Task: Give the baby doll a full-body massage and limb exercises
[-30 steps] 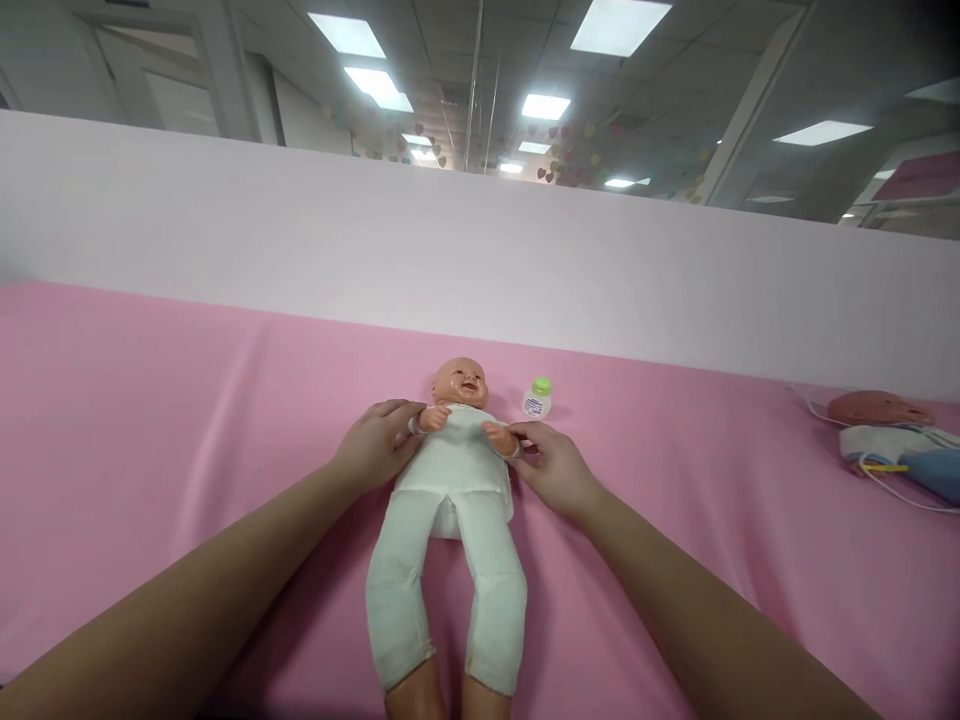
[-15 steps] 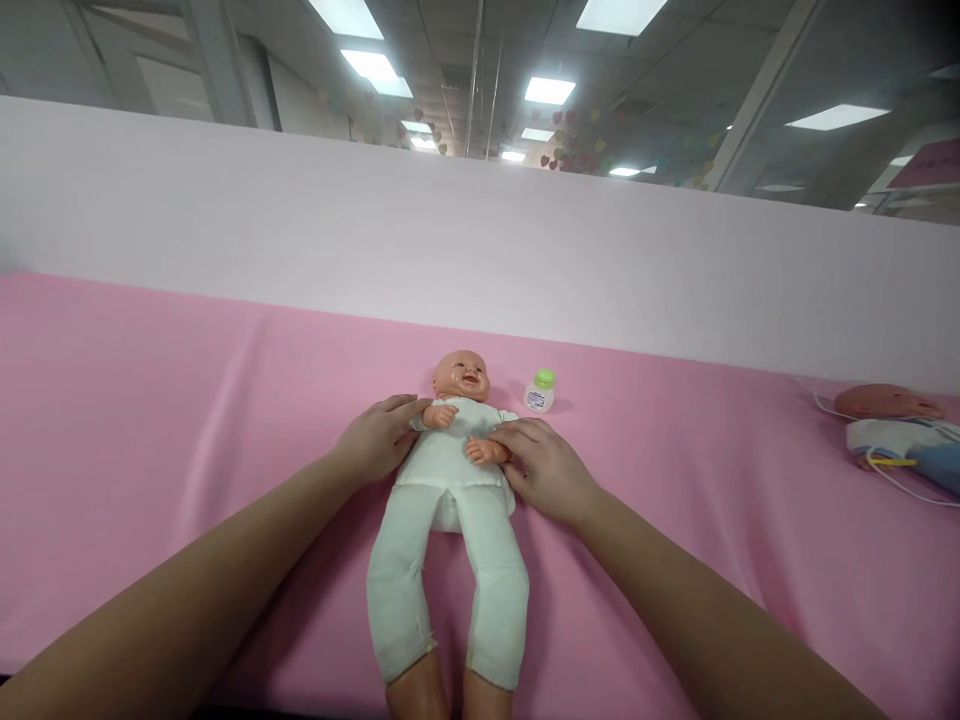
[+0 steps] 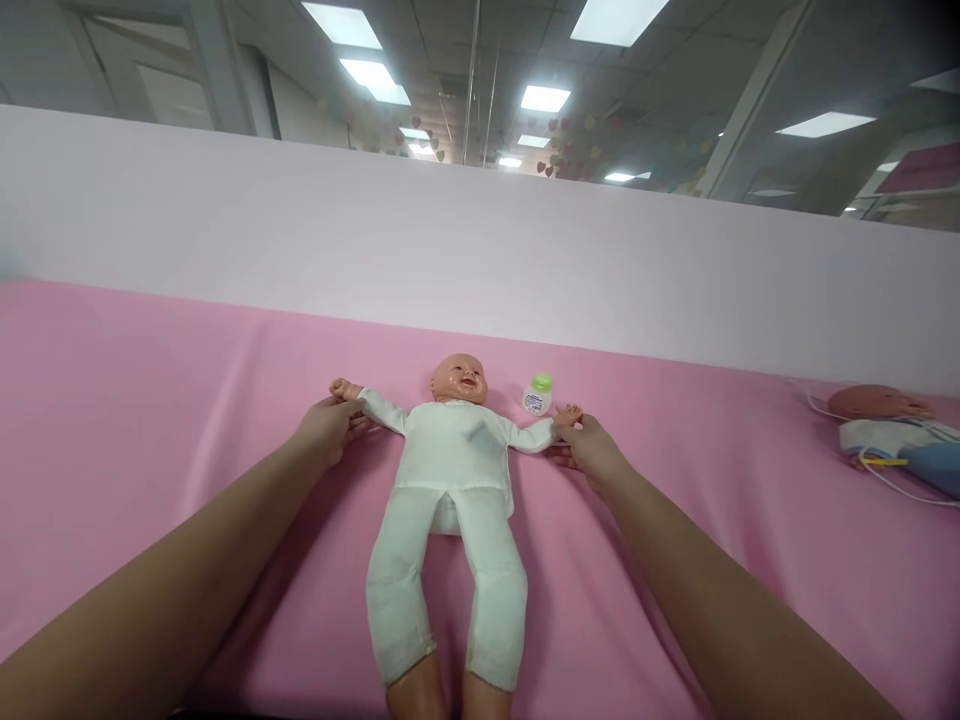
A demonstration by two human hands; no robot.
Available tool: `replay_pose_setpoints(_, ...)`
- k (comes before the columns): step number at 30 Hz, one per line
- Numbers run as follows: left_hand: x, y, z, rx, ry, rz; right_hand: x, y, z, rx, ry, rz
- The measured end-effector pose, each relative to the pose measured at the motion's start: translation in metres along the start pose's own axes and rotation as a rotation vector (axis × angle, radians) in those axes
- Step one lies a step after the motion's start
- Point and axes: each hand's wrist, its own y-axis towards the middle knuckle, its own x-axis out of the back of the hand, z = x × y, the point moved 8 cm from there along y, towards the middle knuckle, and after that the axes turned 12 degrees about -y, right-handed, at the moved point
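Note:
A baby doll [image 3: 456, 450] in white clothes lies on its back on the pink sheet [image 3: 247, 440], head toward the wall, both arms stretched out sideways. My left hand [image 3: 330, 430] is closed round the doll's forearm near the wrist, on the left of the picture. On the right, my right hand [image 3: 592, 447] grips the other forearm by the wrist between thumb and fingers. Just behind that doll hand stands a small clear bottle [image 3: 538, 396] with a green cap and a printed label.
A second doll [image 3: 881, 403] with white and blue cloth, a thin white cord and a yellow strip lies at the far right. A low white wall [image 3: 480, 255] runs along the back, with glass above it that shows ceiling lights.
The doll's arms have gone from bent over its chest to spread out wide. Both my hands moved outward with them, each holding a wrist. The bottle stayed in place.

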Motion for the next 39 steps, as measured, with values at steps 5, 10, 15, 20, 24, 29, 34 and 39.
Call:
replay_pose_setpoints(5, 0.005, 0.006, 0.010, 0.150, -0.118, -0.038, -0.001, -0.004, -0.002, -0.051, 0.003, 0.046)
replay_pose_setpoints(10, 0.001, -0.005, 0.003, 0.140, -0.151, -0.074, 0.002, -0.001, 0.000, -0.003, 0.064, 0.011)
replay_pose_setpoints(15, -0.010, -0.024, -0.021, -0.087, -0.009, 0.002, 0.014, -0.009, 0.020, 0.121, 0.164, -0.158)
replay_pose_setpoints(20, -0.037, -0.058, -0.046, -0.373, 0.317, 0.150, -0.001, -0.056, 0.063, 0.452, 0.045, -0.125)
replay_pose_setpoints(24, -0.064, -0.085, -0.052, -0.542, 0.557, 0.293, -0.034, -0.109, 0.094, 0.886, -0.318, -0.077)
replay_pose_setpoints(29, -0.085, -0.103, -0.044, -0.776, 0.845, 0.446, -0.076, -0.147, 0.100, 1.318, -0.690, -0.009)
replay_pose_setpoints(34, -0.098, -0.117, -0.035, -0.954, 0.974, 0.601, -0.081, -0.159, 0.101, 1.449, -0.724, 0.017)
replay_pose_setpoints(39, -0.104, -0.123, -0.035, -0.982, 1.046, 0.689, -0.083, -0.163, 0.103, 1.446, -0.771, 0.061)
